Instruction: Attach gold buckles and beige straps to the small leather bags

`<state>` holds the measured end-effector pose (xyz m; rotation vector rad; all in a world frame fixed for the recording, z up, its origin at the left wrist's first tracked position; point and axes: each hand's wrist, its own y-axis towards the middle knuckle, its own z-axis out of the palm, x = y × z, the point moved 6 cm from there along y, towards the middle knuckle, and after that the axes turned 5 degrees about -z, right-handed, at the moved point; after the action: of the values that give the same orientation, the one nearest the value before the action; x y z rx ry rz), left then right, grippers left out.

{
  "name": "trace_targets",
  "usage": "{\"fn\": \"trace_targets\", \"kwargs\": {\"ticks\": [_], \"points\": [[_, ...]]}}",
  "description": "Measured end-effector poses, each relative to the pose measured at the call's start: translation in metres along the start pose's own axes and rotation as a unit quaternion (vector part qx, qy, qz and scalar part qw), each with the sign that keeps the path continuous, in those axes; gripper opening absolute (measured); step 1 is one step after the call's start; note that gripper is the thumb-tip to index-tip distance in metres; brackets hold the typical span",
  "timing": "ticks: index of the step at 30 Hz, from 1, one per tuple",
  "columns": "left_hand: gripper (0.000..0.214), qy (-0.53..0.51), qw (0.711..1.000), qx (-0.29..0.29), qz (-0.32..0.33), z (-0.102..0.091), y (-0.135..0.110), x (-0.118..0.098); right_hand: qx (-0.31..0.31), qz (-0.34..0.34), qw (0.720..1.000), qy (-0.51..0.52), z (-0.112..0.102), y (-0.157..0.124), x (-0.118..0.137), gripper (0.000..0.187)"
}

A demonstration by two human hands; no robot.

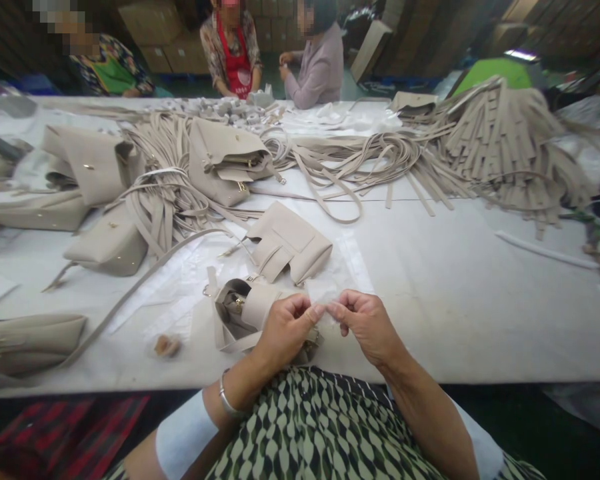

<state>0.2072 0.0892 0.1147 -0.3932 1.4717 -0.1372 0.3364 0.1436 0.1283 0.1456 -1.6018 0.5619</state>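
My left hand [291, 327] and my right hand [367, 323] meet in front of me, thumbs and forefingers pinched on a thin piece of clear plastic [324, 293]. Under and beside my left hand lies a beige handbag [260, 305], its mouth gaping and a gold-coloured fitting showing inside. Part of that bag is hidden by the hand and wrist. Just beyond it rests a smaller flat beige pouch [295, 240] with a cut-out flap, on a clear plastic sheet. A small brown item [167, 345], too blurred to name, sits to the left.
Several beige bags [100, 163] crowd the left side. Bundled straps [380, 157] run across the middle, with a large strap heap [510, 143] at the far right. A white table [455, 293] carries everything. Three people work along its far side, before stacked cartons [153, 27].
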Motion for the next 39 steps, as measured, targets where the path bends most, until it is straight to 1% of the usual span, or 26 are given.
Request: {"fn": "trace_targets", "kwargs": {"ticks": [3, 5, 10, 13, 15, 17, 21, 25, 27, 29, 31, 34, 36, 39], "points": [[0.036, -0.046, 0.997, 0.033, -0.047, -0.002, 0.001, 0.000, 0.010, 0.016, 1.000, 0.015, 0.005, 0.000, -0.005, 0.036], [0.038, -0.078, 0.995, 0.030, -0.062, -0.004, 0.002, 0.001, 0.018, 0.022, 0.999, 0.022, 0.010, 0.001, -0.007, 0.036], [0.036, -0.147, 0.987, -0.023, -0.055, -0.009, 0.003, 0.005, 0.015, 0.028, 0.999, 0.032, 0.016, 0.001, -0.012, 0.040], [0.036, -0.166, 0.984, -0.029, -0.051, -0.008, 0.003, 0.010, 0.027, 0.036, 0.996, 0.073, 0.019, -0.001, -0.015, 0.041], [0.036, -0.176, 0.983, -0.029, -0.049, -0.007, 0.003, 0.012, 0.039, 0.039, 0.992, 0.110, 0.022, -0.004, -0.016, 0.040], [0.037, -0.191, 0.980, -0.027, -0.048, -0.007, 0.003, 0.013, 0.053, 0.040, 0.990, 0.126, 0.024, -0.006, -0.017, 0.037], [0.038, -0.222, 0.973, -0.012, -0.059, -0.003, 0.001, 0.009, 0.072, 0.031, 0.992, 0.102, 0.028, -0.007, -0.016, 0.034], [0.040, -0.247, 0.965, -0.032, -0.078, -0.003, -0.001, 0.006, 0.092, 0.020, 0.992, 0.081, 0.032, -0.006, -0.011, 0.033], [0.039, -0.272, 0.958, -0.041, -0.083, -0.005, -0.001, 0.007, 0.078, 0.006, 0.994, 0.077, 0.029, -0.006, -0.008, 0.032], [0.039, -0.290, 0.951, -0.051, -0.091, -0.007, 0.001, 0.009, 0.039, -0.019, 0.997, 0.070, 0.023, -0.006, -0.003, 0.029], [0.040, -0.299, 0.947, -0.068, -0.094, -0.009, 0.002, 0.010, 0.011, -0.044, 0.997, 0.056, 0.020, -0.008, 0.002, 0.034], [0.041, -0.311, 0.943, -0.088, -0.081, -0.011, 0.003, 0.010, 0.020, -0.050, 0.998, 0.023, 0.024, -0.013, 0.007, 0.044], [0.040, -0.313, 0.942, -0.093, -0.077, -0.011, 0.004, 0.010, 0.022, -0.051, 0.998, 0.003, 0.029, -0.015, 0.009, 0.040], [0.040, -0.308, 0.944, -0.092, -0.073, -0.009, 0.005, 0.013, 0.012, -0.062, 0.998, 0.007, 0.033, -0.015, 0.010, 0.038]]}}
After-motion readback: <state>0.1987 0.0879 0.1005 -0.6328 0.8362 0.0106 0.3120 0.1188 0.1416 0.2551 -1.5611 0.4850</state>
